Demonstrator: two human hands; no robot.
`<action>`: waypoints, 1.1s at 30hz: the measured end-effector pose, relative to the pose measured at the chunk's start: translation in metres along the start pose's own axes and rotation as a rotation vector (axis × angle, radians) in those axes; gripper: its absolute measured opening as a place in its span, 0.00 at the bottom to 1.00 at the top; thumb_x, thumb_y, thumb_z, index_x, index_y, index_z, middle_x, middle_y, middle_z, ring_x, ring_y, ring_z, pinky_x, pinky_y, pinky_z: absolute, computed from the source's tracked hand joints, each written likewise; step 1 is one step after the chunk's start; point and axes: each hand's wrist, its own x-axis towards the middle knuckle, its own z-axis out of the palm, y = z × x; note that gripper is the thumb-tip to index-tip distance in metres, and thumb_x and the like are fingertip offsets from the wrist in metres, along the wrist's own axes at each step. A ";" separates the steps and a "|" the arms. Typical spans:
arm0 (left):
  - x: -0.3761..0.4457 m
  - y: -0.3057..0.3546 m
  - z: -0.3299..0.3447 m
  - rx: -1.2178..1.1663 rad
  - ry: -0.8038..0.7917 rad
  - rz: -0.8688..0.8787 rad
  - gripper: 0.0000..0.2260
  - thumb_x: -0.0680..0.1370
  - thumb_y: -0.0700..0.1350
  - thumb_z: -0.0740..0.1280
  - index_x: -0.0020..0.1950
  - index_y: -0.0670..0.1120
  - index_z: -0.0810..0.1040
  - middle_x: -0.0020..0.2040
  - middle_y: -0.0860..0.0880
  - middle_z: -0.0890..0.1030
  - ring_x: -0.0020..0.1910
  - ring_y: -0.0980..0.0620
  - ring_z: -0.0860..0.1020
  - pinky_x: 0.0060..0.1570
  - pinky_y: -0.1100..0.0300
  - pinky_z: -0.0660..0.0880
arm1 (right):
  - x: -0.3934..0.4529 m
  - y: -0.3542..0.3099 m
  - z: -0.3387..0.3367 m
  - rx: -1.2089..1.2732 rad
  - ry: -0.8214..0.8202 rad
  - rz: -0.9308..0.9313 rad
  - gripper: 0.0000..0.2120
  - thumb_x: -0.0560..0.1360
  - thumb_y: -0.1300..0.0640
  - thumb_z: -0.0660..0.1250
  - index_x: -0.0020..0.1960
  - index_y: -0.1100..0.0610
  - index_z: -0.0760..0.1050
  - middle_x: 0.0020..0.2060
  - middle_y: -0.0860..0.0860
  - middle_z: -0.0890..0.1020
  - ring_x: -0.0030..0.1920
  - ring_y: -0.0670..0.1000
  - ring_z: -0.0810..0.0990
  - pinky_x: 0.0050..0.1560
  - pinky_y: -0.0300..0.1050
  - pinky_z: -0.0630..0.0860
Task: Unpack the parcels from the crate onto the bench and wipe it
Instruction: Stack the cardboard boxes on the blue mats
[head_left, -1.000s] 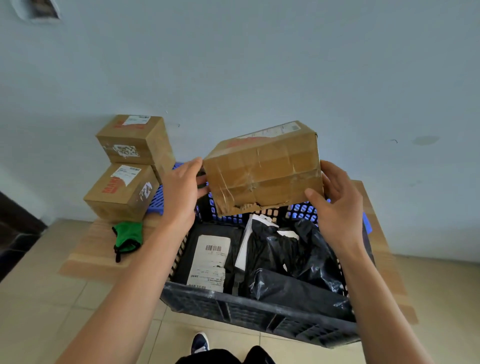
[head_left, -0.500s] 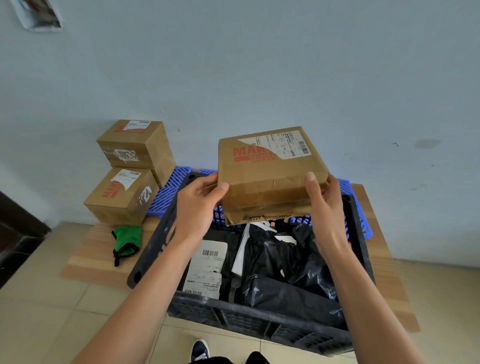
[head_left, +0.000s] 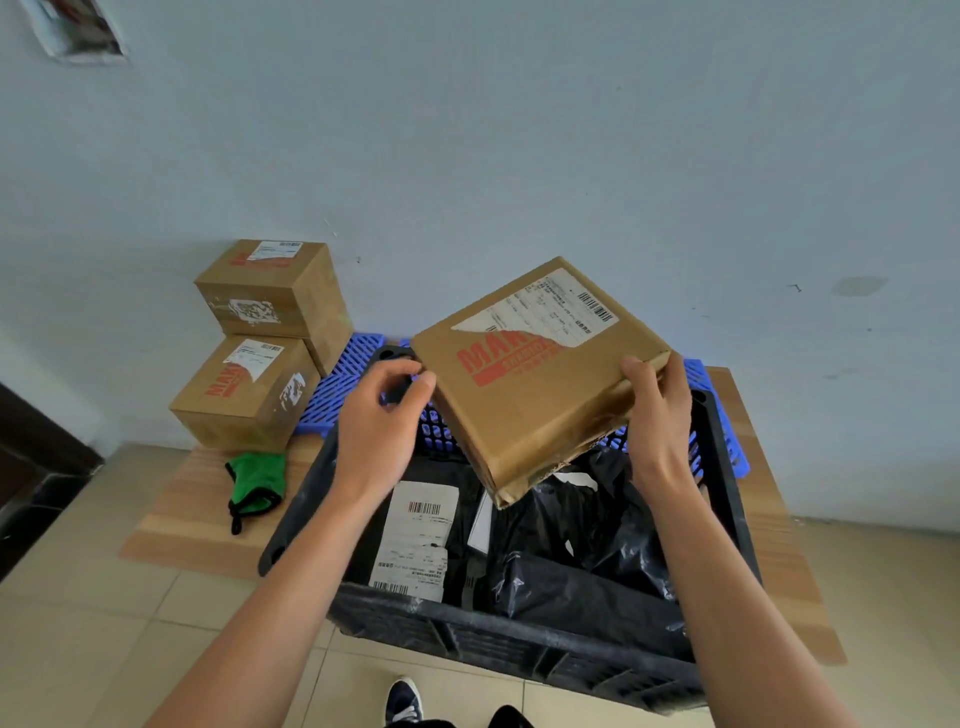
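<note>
With the right hand gripping the tilted cardboard parcel above the crate and the left hand released beside it, regrip two-handed before setting it on the desk.

Landmark: you stand at the near wall of the crate, which sits on the bench.
Above the crate: your right hand holds the parcel over the crate's far half, tilted; your left hand is just left of that parcel, at its edge.
Inside the crate: a labelled flat packet lies at the left; the bagged parcels fill the right.
Left of the crate: a cloth lies on the bench near the crate's left wall.
Far left of the crate: a lower box sits on the bench, with an upper box stacked on it towards the wall.
Behind the crate: the slatted pallet lies under its far end, against the wall.
</note>
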 end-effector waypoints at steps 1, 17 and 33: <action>0.006 0.001 -0.005 0.027 0.034 -0.011 0.09 0.79 0.51 0.71 0.59 0.56 0.81 0.56 0.62 0.82 0.56 0.67 0.78 0.57 0.65 0.72 | 0.000 0.001 -0.001 0.003 -0.044 -0.001 0.35 0.71 0.38 0.64 0.72 0.57 0.68 0.71 0.56 0.74 0.71 0.56 0.72 0.72 0.63 0.68; -0.003 -0.003 -0.014 -0.169 -0.177 -0.233 0.11 0.85 0.50 0.62 0.60 0.56 0.84 0.54 0.53 0.87 0.51 0.52 0.86 0.46 0.58 0.81 | -0.017 -0.004 0.031 0.003 -0.228 -0.075 0.31 0.77 0.31 0.60 0.77 0.40 0.63 0.58 0.30 0.78 0.58 0.34 0.79 0.55 0.40 0.75; 0.028 0.001 -0.053 -0.296 0.154 -0.168 0.10 0.76 0.49 0.71 0.58 0.54 0.80 0.53 0.53 0.86 0.54 0.51 0.84 0.59 0.44 0.80 | -0.040 -0.012 0.096 0.171 -0.358 -0.185 0.22 0.82 0.50 0.66 0.76 0.45 0.69 0.64 0.40 0.80 0.63 0.41 0.80 0.53 0.36 0.81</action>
